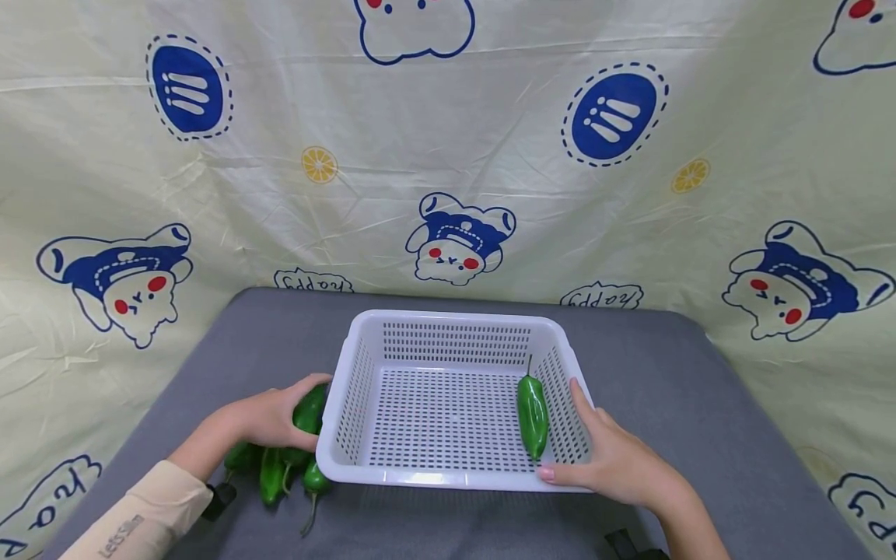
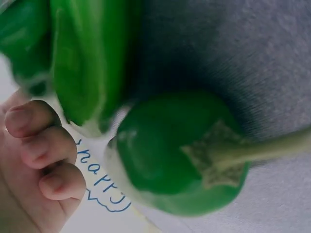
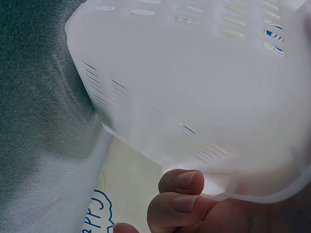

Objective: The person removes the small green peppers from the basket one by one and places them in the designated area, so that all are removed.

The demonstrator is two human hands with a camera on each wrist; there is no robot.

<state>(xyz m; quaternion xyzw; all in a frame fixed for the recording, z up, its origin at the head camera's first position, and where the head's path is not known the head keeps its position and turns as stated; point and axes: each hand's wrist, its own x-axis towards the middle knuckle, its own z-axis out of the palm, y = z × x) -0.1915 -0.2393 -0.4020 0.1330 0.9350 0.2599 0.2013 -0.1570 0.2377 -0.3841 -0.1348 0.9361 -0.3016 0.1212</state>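
A white slotted plastic basket [image 1: 448,476] stands on the grey table, with one shiny green chili pepper [image 1: 533,418] lying inside near its right wall. My right hand [image 1: 619,459] grips the basket's right end, thumb on the front corner of the rim and fingers along the side. At the basket's left end, my left hand [image 1: 276,420] holds a green pepper [image 1: 309,412] between thumb and fingers. More green peppers [image 1: 271,476] lie below that hand, and the left wrist view shows a stemmed one [image 2: 180,155] close up beside the curled fingers [image 2: 60,182].
The grey cloth-covered table [image 1: 651,373] spreads around the basket. Behind it and at both sides hangs a pale curtain [image 1: 448,124] printed with cartoon figures. Dark straps [image 1: 219,500] sit at the wrists.
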